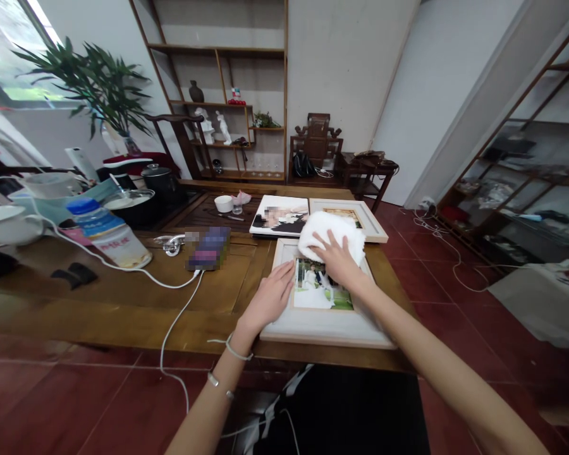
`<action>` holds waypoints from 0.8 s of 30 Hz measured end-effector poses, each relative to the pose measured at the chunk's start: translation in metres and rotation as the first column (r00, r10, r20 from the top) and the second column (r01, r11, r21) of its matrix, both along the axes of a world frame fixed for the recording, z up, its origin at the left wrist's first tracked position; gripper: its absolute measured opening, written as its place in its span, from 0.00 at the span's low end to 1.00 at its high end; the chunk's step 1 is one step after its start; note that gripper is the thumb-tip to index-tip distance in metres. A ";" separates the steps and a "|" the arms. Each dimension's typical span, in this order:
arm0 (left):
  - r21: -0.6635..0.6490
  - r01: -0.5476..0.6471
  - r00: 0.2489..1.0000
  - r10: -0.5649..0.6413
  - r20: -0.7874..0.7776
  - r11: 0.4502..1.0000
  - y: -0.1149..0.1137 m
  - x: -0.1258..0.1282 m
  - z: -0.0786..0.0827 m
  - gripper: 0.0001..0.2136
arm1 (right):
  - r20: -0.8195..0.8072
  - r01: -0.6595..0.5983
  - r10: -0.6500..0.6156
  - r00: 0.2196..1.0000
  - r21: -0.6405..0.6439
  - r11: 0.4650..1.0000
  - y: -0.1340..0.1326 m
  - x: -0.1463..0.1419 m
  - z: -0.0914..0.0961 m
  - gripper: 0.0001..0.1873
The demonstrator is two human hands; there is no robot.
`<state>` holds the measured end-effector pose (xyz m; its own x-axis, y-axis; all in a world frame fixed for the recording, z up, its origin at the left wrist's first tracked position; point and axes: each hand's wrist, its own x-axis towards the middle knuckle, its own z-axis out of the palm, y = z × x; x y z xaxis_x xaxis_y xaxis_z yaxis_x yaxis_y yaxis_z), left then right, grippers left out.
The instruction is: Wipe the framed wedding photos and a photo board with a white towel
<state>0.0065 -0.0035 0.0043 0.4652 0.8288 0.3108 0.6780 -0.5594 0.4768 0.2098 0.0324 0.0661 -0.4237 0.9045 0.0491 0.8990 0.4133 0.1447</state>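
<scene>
A framed photo (325, 325) with a pale wooden frame lies flat at the table's front right, its picture showing people outdoors on grass. My right hand (334, 258) holds a fluffy white cloth (329, 230) against the frame's far part, fingers spread over the cloth. Part of the picture is hidden under that hand. On the frame's left side rests my left hand (274, 294), open, with its fingers laid flat. Just behind, a photo panel (281, 215) and another pale frame (373, 218) lie side by side; the cloth covers part of the second frame.
A phone (209, 248) on a white charging cable (168, 328) lies left of the frame. Farther left stand a blue-capped bottle (108, 234), a white cup (9, 224) and a black pot (160, 183). A small white bowl (224, 203) sits toward the back. The table's right edge runs beside the frames.
</scene>
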 end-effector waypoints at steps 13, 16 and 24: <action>0.009 -0.037 0.998 0.036 0.046 0.999 -0.001 0.002 -0.003 0.21 | -0.017 -0.164 0.175 0.984 -0.449 0.878 -0.121 -0.014 0.034 0.41; -0.004 -0.027 0.999 0.027 0.033 1.000 -0.002 0.002 -0.002 0.21 | -0.102 -0.226 0.203 0.974 -0.511 0.829 -0.150 -0.010 0.046 0.40; -0.105 -0.034 0.990 0.048 0.132 0.994 -0.007 0.001 0.005 0.22 | -0.057 -0.052 0.041 0.998 -0.199 0.979 -0.101 -0.002 -0.003 0.42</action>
